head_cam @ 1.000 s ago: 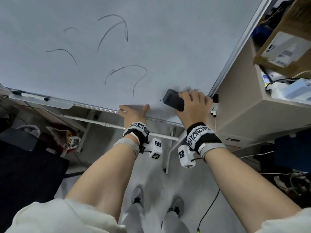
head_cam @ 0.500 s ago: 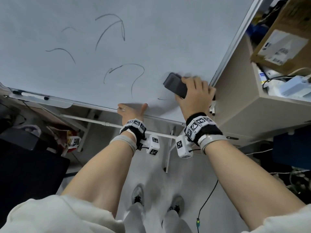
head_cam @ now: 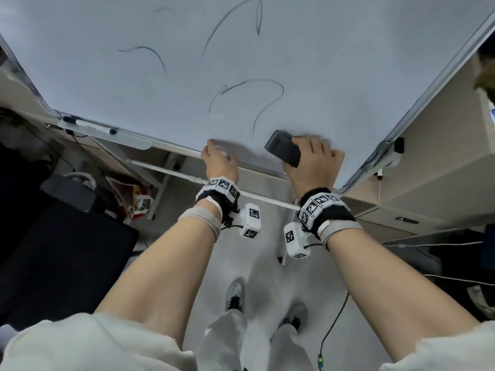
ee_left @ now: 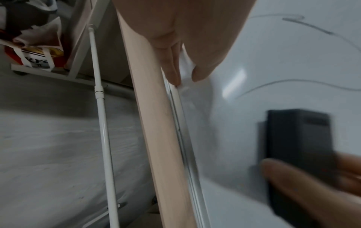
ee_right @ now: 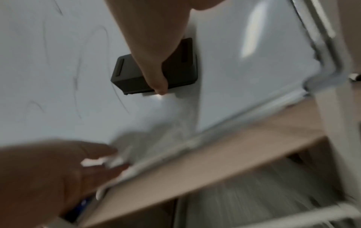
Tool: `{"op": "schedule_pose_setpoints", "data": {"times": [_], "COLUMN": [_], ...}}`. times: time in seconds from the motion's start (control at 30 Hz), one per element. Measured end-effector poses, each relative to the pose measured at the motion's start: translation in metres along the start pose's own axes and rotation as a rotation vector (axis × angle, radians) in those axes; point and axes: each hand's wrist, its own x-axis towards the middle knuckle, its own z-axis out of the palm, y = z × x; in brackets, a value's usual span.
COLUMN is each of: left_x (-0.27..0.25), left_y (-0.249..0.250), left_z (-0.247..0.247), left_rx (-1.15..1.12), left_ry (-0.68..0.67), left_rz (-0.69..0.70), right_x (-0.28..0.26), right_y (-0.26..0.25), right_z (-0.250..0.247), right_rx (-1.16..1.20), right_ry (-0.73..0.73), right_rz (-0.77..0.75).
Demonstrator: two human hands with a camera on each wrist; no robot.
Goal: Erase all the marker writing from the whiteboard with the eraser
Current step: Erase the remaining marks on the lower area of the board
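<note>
The whiteboard [head_cam: 348,62] bears several thin dark marker strokes, among them a loop stroke [head_cam: 278,97] low in the middle and a curved stroke [head_cam: 158,57] at the left. My right hand [head_cam: 313,159] grips the black eraser [head_cam: 282,151] flat on the board, just right of the loop stroke's tail. In the right wrist view my thumb lies across the eraser [ee_right: 132,74]. My left hand [head_cam: 217,159] holds the board's bottom edge, thumb on the front, fingers [ee_left: 171,69] along the frame. The left wrist view shows the eraser [ee_left: 299,146] blurred.
A marker [head_cam: 88,124] lies on the tray [head_cam: 128,139] at the board's lower left. A beige cabinet [head_cam: 442,170] stands close by the board's right edge. Below run a white rod [head_cam: 166,170], a red-and-white bag [head_cam: 134,194] and a floor cable [head_cam: 332,325].
My right hand slid the eraser up the board, then back down and left, nearer the loop stroke's tail. My left hand stayed on the bottom edge. The view shifted right.
</note>
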Motion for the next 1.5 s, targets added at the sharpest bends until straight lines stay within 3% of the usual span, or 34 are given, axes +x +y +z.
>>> {"op": "schedule_pose_setpoints", "data": {"times": [0.13, 0.3, 0.47, 0.63, 0.73, 0.9, 1.0, 1.17, 1.3, 1.5], "left_x": [0.003, 0.019, 0.039, 0.058, 0.066, 0.067, 0.062, 0.057, 0.059, 0.059], "left_y": [0.013, 0.016, 0.002, -0.028, -0.044, -0.046, -0.03, 0.011, 0.028, 0.035], "left_z": [-0.015, -0.037, -0.047, -0.052, -0.054, -0.056, -0.065, -0.086, -0.091, -0.091], "left_rx": [0.005, 0.102, 0.086, 0.057, 0.021, 0.003, -0.049, -0.139, -0.086, -0.014], "left_ry": [-0.025, -0.007, -0.068, 0.05, 0.109, 0.084, 0.058, -0.011, -0.05, -0.111], "left_rz": [-0.041, -0.023, -0.065, -0.019, 0.023, 0.052, 0.067, 0.029, -0.021, -0.119], "right_x": [0.066, 0.093, 0.071, 0.038, 0.017, -0.003, 0.016, 0.079, 0.118, 0.155], "right_y": [-0.023, -0.052, -0.071, -0.09, -0.094, -0.093, -0.097, -0.101, -0.098, -0.096], "right_z": [-0.053, -0.069, -0.027, 0.022, 0.044, 0.052, 0.026, -0.041, -0.089, -0.114], "right_rx": [0.03, 0.015, -0.018, 0.03, 0.041, 0.044, 0.057, 0.051, 0.088, 0.099], "right_ry": [0.243, 0.31, 0.24, 0.053, -0.054, -0.115, -0.053, 0.177, 0.328, 0.448], "right_rz": [0.045, 0.038, -0.046, -0.162, -0.158, -0.103, -0.049, 0.038, 0.098, 0.053]}}
